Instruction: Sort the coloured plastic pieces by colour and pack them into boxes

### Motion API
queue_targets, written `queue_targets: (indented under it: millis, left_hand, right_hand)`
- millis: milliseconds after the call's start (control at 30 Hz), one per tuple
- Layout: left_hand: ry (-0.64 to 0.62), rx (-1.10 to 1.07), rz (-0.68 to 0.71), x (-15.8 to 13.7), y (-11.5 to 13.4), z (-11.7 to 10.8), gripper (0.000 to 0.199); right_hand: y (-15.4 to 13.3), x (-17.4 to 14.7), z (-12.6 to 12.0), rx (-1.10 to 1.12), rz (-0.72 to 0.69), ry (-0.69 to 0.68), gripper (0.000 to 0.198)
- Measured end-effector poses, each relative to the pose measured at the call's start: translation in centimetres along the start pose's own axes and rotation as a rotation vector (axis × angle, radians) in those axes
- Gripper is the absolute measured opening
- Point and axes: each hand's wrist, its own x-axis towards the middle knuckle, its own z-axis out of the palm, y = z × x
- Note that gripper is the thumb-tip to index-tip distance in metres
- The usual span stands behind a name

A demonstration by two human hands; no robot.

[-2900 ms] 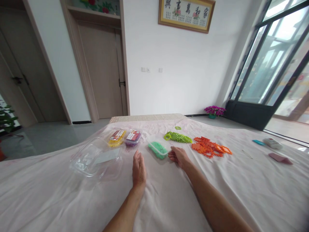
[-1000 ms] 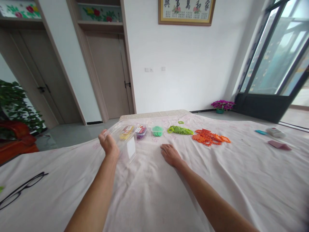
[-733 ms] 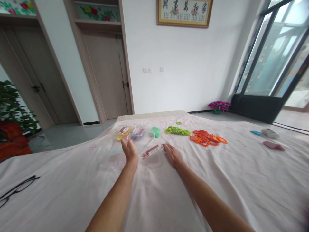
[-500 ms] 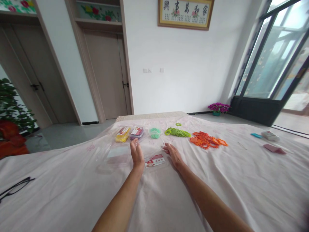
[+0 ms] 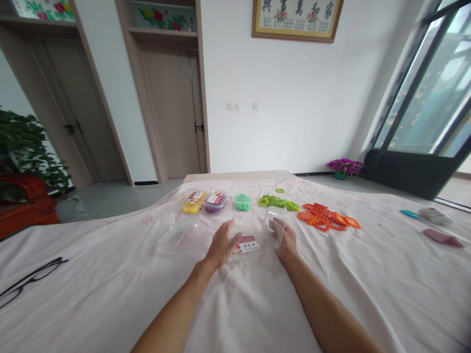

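My right hand [image 5: 287,239] grips a clear plastic box [image 5: 275,213], tipped up on its side with its hollow facing left. My left hand [image 5: 221,241] is open, fingers stretched forward, its thumb over the left edge of a clear lid with a red and white label [image 5: 247,244]. Whether the thumb presses on the lid I cannot tell. Beyond the hands stands a clear tub of mint-green pieces [image 5: 243,202]. A pile of lime-green pieces [image 5: 278,202] and a heap of orange-red pieces [image 5: 327,217] lie to its right.
Left of my hands lies another clear container [image 5: 180,233]. Behind it are labelled boxes of yellow pieces [image 5: 194,202] and purple pieces [image 5: 215,202]. Eyeglasses [image 5: 31,280] rest at the far left of the cloth [image 5: 121,289]. A pink cloth piece [image 5: 443,237] lies at the right.
The clear box, earlier between both hands, is now in my right hand alone and tipped upright. My left hand has let go and lowered toward the labelled lid. The view has swung slightly left.
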Motion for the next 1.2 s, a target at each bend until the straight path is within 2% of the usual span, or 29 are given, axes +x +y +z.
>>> queue_targets:
  millis: [100,133,200,300,500,600,667,733,833,967,1033,1133,1200]
  left_hand:
    - [-0.275,0.410,0.108,-1.4,0.2,1.2,0.089]
    - [-0.340,0.517,0.111,-1.7,0.2,1.6,0.090]
    - [-0.378,0.668,0.100,-2.1,0.2,2.3,0.079]
    - [-0.251,0.803,0.060,-1.8,-0.7,2.3,0.061]
    - [0.034,0.894,-0.141,0.5,-3.7,0.6,0.047]
    - [0.175,0.742,-0.173,1.8,-3.4,0.7,0.038]
    - [0.229,0.462,-0.105,2.5,-2.3,1.5,0.038]
    - [0.245,0.088,-0.042,2.8,-1.1,2.6,0.042]
    - [0.233,-0.286,-0.065,2.4,-0.3,4.3,0.048]
    - [0.241,-0.387,-0.134,1.7,-1.6,5.6,0.052]
    - [0.220,-0.393,-0.144,1.6,-2.3,5.8,0.050]
    - [0.212,-0.400,-0.187,1.7,-2.6,5.8,0.047]
    - [0.210,-0.394,-0.217,1.8,-2.5,5.8,0.048]
  right_hand:
    - [0.1,0.1,0.0,0.137,-0.084,0.185,0.046]
    - [0.2,0.1,0.0,0.132,-0.102,0.198,0.045]
    - [0.5,0.1,0.1,0.085,-0.134,0.212,0.043]
    - [1.0,-0.1,0.0,-0.007,-0.160,0.207,0.043]
    - [1.5,0.1,-0.5,-0.218,-0.282,0.229,0.043]
    - [1.3,0.3,-0.6,-0.314,-0.336,0.231,0.043]
    - [1.0,0.3,-0.7,-0.348,-0.333,0.219,0.047]
    - [0.9,0.0,-0.7,-0.334,-0.304,0.180,0.050]
    - [0.9,-0.4,-0.7,-0.274,-0.268,0.128,0.053]
    - [0.8,0.7,-1.2,-0.261,-0.241,0.164,0.054]
    - [0.1,2.3,-2.0,-0.350,-0.230,0.155,0.053]
    - [-2.1,5.4,-4.3,-0.658,-0.263,0.097,0.049]
    - [-4.0,7.4,-6.4,-0.901,-0.272,0.134,0.048]
